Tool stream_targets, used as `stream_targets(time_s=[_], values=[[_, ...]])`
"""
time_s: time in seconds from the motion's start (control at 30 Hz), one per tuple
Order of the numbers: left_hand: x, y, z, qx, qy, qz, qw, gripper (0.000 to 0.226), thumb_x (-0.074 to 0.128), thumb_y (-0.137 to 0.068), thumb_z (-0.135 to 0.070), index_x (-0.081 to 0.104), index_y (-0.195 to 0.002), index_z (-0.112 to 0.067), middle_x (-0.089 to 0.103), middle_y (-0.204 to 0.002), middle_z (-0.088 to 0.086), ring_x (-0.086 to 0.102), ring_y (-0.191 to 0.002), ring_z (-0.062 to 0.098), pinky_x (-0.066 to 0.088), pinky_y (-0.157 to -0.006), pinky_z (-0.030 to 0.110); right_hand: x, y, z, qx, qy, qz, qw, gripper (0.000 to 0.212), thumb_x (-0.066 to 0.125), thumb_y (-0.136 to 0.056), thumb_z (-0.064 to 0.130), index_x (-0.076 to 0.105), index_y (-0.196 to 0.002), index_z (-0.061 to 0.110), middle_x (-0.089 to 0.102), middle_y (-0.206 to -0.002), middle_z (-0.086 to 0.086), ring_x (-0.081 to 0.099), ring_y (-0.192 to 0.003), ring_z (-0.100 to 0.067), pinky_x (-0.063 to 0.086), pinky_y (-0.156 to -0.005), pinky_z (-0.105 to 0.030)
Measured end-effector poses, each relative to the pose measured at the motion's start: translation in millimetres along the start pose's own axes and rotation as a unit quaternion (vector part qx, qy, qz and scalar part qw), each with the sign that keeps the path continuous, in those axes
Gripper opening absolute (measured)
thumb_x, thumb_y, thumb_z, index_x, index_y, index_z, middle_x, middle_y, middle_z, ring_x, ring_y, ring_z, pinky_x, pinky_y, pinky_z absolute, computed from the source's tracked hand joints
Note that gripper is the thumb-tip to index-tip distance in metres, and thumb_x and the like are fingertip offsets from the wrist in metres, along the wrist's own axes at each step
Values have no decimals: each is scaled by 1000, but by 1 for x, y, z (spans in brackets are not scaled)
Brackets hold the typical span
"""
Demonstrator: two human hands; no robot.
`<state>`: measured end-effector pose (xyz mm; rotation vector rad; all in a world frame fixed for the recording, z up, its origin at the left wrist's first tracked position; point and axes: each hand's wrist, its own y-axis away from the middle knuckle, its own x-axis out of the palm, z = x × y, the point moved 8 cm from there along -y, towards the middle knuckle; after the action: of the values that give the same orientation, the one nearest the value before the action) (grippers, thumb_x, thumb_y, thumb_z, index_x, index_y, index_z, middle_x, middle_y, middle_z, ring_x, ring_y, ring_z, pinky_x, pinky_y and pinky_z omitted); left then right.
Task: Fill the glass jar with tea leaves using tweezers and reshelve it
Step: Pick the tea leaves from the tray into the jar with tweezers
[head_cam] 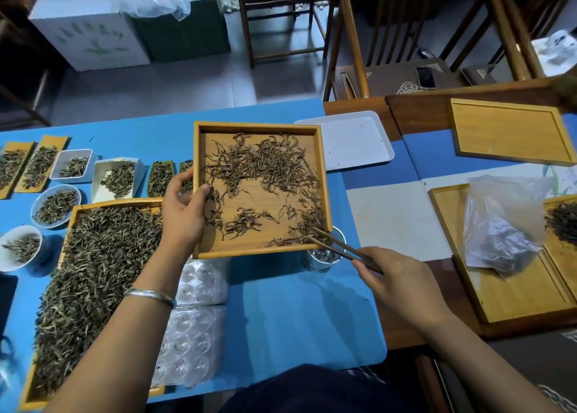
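Observation:
My left hand (182,209) grips the left edge of a square bamboo tray (260,252), held tilted above the blue mat. Brown tea leaves (262,166) lie scattered over the tray. My right hand (402,278) holds dark wooden tweezers (340,247), whose tips rest among the leaves at the tray's lower right corner. Directly under that corner stands the glass jar (323,258), partly hidden by the tray and tweezers; what it holds cannot be made out.
A long bamboo tray (50,390) heaped with green tea lies at the left, beside small dishes of tea (56,206) and clear plastic blister trays (190,347). A white tray (349,138), empty bamboo trays (509,131) and a plastic bag (499,225) are at the right.

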<state>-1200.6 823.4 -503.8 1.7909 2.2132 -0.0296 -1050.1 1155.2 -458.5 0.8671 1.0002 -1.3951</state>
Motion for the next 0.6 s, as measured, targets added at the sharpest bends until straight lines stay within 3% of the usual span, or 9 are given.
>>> stream_targets(time_s=[0.23, 0.37, 0.5, 0.6], values=[[-2, 3, -2, 1, -5, -7, 1000, 34, 61, -96, -18, 55, -104, -50, 71, -92, 6, 67, -81, 26, 56, -73, 44, 3, 15, -24, 50, -12, 50, 997, 14, 62, -87, 35, 68, -92, 24, 69, -75, 5, 65, -68, -18, 48, -52, -33], [-3, 4, -2, -1, -7, -10, 1000, 33, 61, -95, -19, 56, -105, -50, 72, -89, 1, 68, -75, 16, 56, -68, 37, -4, 18, -26, 52, -18, 42, 998, 13, 64, -86, 34, 68, -93, 24, 69, -74, 7, 66, -66, -17, 49, -49, -31], [-2, 5, -4, 4, -14, -6, 1000, 28, 62, -95, -21, 55, -112, -42, 72, -96, 11, 67, -82, 23, 56, -77, 47, -11, 5, -10, 23, -13, 6, 1000, 16, 68, -85, 31, 69, -96, 20, 71, -77, 6, 68, -66, -16, 54, -49, -33], [-2, 6, -7, 5, -12, -9, 1000, 30, 61, -95, -21, 55, -107, -48, 72, -95, 11, 67, -82, 24, 56, -79, 51, -9, -10, 4, 12, 7, -14, 1000, 14, 67, -86, 31, 69, -94, 20, 71, -76, 4, 67, -64, -21, 50, -48, -32]])
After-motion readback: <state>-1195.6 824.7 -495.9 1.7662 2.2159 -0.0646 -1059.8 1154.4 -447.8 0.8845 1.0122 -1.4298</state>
